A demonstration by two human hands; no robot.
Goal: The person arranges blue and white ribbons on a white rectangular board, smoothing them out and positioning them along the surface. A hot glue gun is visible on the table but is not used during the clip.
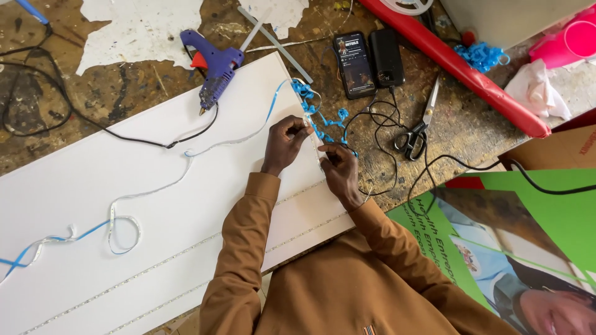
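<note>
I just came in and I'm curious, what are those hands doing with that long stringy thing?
A person in brown sleeves is bent over a big white board. The left hand and right hand pinch a thin strip at the board's edge, where its blue backing curls off. The rest of the strip snakes across the board. A blue glue gun lies on the board, and scissors and two phones lie on the worn table.

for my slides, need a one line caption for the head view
Left hand and right hand press a thin strip along a white board edge.
</note>
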